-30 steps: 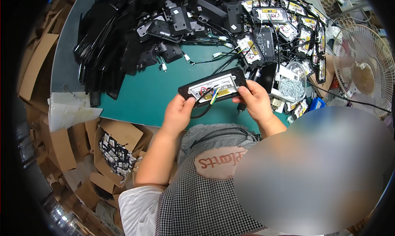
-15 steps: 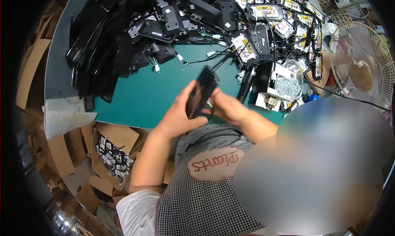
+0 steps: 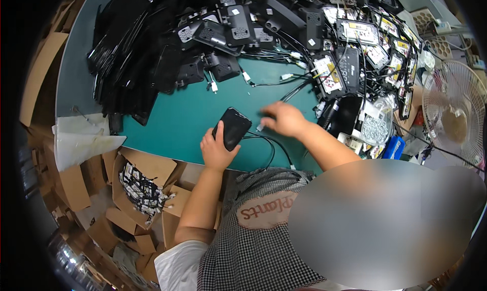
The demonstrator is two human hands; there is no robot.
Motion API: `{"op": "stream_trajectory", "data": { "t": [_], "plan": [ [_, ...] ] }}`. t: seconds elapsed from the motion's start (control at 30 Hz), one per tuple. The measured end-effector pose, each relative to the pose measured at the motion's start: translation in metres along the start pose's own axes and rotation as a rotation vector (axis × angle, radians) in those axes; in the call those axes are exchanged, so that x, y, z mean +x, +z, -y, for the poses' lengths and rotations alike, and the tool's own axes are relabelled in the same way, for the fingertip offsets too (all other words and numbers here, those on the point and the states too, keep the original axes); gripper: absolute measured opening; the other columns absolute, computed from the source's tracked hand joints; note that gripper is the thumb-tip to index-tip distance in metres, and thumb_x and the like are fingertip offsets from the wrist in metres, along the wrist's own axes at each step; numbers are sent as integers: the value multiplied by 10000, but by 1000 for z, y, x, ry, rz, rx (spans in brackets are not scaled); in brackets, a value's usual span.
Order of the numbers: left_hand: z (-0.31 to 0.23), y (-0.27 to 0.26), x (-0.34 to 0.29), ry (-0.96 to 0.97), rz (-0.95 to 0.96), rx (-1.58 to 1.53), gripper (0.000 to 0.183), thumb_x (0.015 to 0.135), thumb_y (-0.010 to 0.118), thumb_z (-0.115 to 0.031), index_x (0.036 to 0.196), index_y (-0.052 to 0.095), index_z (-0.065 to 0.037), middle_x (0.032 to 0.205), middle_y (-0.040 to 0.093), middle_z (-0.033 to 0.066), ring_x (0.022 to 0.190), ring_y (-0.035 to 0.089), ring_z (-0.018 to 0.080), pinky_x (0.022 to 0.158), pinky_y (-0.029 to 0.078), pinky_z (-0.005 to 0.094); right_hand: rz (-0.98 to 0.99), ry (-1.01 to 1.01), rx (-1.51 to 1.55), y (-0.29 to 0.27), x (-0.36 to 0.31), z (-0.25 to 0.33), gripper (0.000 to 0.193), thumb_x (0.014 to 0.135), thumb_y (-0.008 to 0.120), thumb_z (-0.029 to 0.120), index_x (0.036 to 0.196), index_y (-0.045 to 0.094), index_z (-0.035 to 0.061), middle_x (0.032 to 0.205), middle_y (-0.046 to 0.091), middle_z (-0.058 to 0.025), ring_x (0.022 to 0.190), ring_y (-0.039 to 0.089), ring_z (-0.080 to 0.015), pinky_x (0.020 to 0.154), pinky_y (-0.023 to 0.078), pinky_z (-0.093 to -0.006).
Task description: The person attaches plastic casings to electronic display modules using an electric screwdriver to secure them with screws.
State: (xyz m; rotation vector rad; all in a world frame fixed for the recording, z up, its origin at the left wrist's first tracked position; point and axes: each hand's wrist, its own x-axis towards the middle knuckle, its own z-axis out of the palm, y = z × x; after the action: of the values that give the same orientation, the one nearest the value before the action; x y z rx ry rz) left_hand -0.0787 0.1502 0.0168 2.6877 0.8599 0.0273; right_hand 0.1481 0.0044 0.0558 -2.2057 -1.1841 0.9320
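My left hand (image 3: 218, 150) is wrapped round a black rectangular plastic housing (image 3: 234, 130), tilted just over the green work surface. Black cables (image 3: 274, 145) come from the housing's right side and curve down toward the near edge of the table. My right hand (image 3: 285, 119) is to the right of the housing, apart from it. Its thumb and index finger are separated, slightly blurred, with nothing visible between them. A small pale connector (image 3: 260, 127) lies just under its fingertips. Whether the thumb touches it I cannot tell.
Black housings (image 3: 238, 25) pile up at the back, beside black panels (image 3: 122, 63) at left. Wired circuit units (image 3: 357, 32) fill the back right. A clear tub of screws (image 3: 374, 129), a blue box (image 3: 393, 148) and a fan (image 3: 454, 108) stand right. Cardboard boxes (image 3: 147, 169) sit below left.
The housing has been lowered and turned, and its broad face shows more. My right hand has moved away from it to the right. My view has shifted a little.
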Motion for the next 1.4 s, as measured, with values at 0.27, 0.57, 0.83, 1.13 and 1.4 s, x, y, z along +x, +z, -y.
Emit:
{"op": "stream_trajectory", "data": {
  "t": [0.27, 0.57, 0.83, 1.13, 1.4],
  "plan": [
    [17, 6, 7, 104, -96, -96, 971, 561, 823, -401, 1396, 383, -174, 1224, 459, 201, 1033, 499, 375, 852, 401, 489, -899, -187, 31, -40, 156, 73, 420, 742, 727, 219, 1112, 592, 72, 1067, 595, -131, 1049, 549, -321, 920, 441, -399],
    [25, -1, 7, 150, -16, -161, 938, 559, 834, -372, 1376, 409, -192, 1210, 461, 186, 1030, 500, 361, 856, 414, 485, -502, 268, -177, -84, 239, 67, 524, 755, 671, 439, 1201, 576, 180, 1102, 635, -123, 1008, 623, -296, 839, 504, -417],
    [26, -8, -5, 86, -58, -252, 1022, 541, 845, -360, 1395, 357, -83, 1232, 454, 215, 1090, 478, 392, 922, 400, 482, -696, 14, 759, -81, 150, 34, 222, 844, 635, 186, 964, 593, 5, 764, 648, -80, 659, 636, -155, 545, 472, -279],
    [-5, -60, -15, 59, -261, -507, 1041, 558, 841, -260, 1415, 290, -48, 1245, 454, 213, 1114, 473, 389, 945, 408, 464, 155, 326, 996, 86, 33, 20, 275, 858, 674, 211, 1008, 585, -1, 844, 663, -100, 635, 639, -146, 526, 485, -259],
    [-20, -58, 2, -94, 51, -735, 1002, 615, 817, -249, 1434, 274, -48, 1266, 465, 217, 1168, 476, 363, 989, 404, 427, -68, -72, 1163, 65, 2, 37, 426, 876, 646, 281, 1187, 564, 2, 897, 635, -115, 807, 638, -233, 702, 517, -310]
  ]
}}
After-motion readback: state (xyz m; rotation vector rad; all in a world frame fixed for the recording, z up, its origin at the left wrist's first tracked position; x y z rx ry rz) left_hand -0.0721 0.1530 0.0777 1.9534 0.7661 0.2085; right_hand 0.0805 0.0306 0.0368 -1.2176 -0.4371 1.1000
